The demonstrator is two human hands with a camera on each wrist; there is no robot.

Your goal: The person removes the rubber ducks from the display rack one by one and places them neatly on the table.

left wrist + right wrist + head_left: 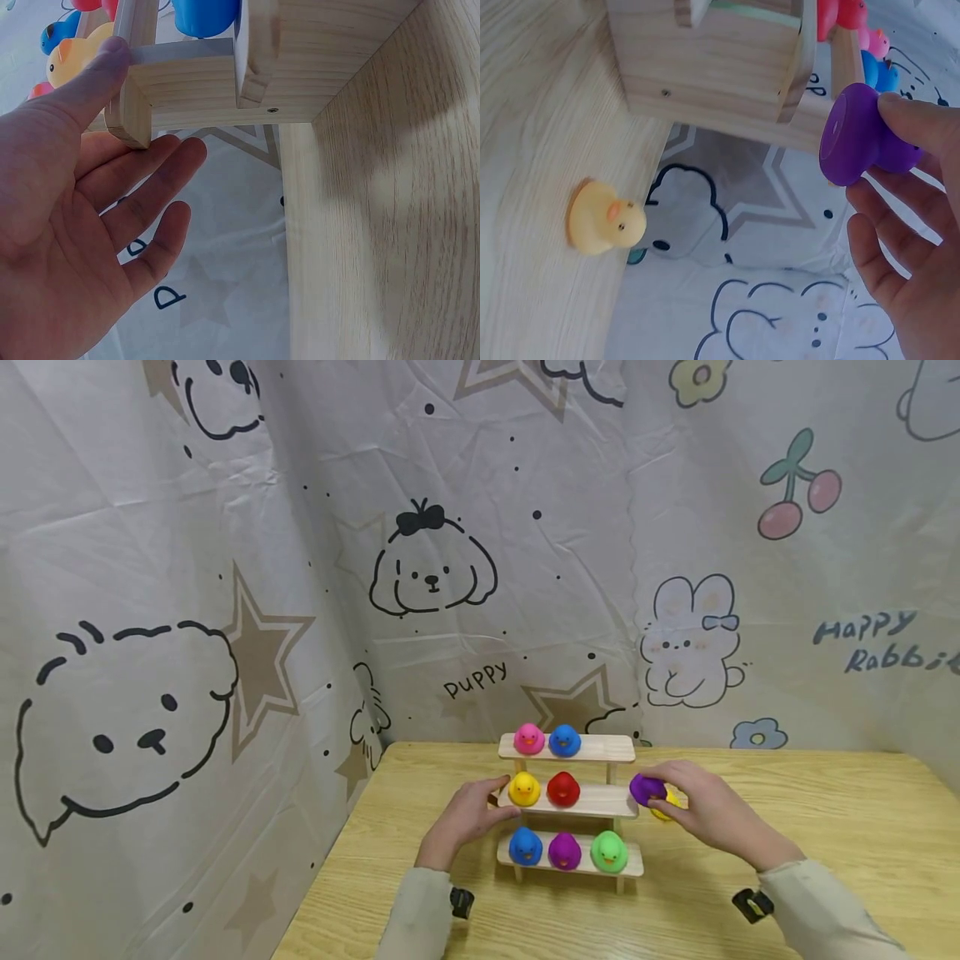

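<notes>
A three-tier wooden shelf stand (600,799) holds several rubber ducks. My left hand (468,814) grips the left end of its middle tier; in the left wrist view the thumb (112,64) lies on top and the fingers reach underneath. Between thumb and fingers of my right hand (705,806) is a purple rubber duck (855,135), held in the air just off the right end of that tier. The middle tier bears a yellow duck (524,789) and a red duck (563,789). On the table behind my right hand stands another yellow duck (600,217).
Pink (528,739) and blue (565,741) ducks sit on the top tier. Along the bottom tier are blue (526,846), magenta (565,852) and green (609,852) ducks. A printed curtain (570,610) hangs behind the wooden table (825,827).
</notes>
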